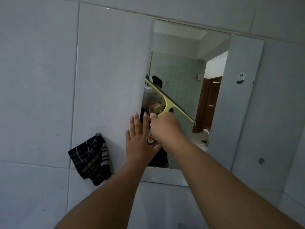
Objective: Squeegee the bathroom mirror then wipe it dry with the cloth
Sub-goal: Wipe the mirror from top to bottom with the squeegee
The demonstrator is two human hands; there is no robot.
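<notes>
The frameless mirror [239,113] hangs on the grey tiled wall and reflects a doorway and tiles. My right hand [165,128] grips the handle of a yellow squeegee [168,100]. Its dark blade lies slanted against the glass near the mirror's middle. My left hand [138,139] is flat with fingers spread, pressed on the mirror just left of the right hand and touching it. A dark striped cloth [90,161] hangs from a wall hook [98,134] by the mirror's lower left corner, apart from both hands.
Grey wall tiles [38,96] surround the mirror. A small sticker [241,78] with eyes sits on the mirror's right part. A round mark [261,161] is on the wall at the lower right.
</notes>
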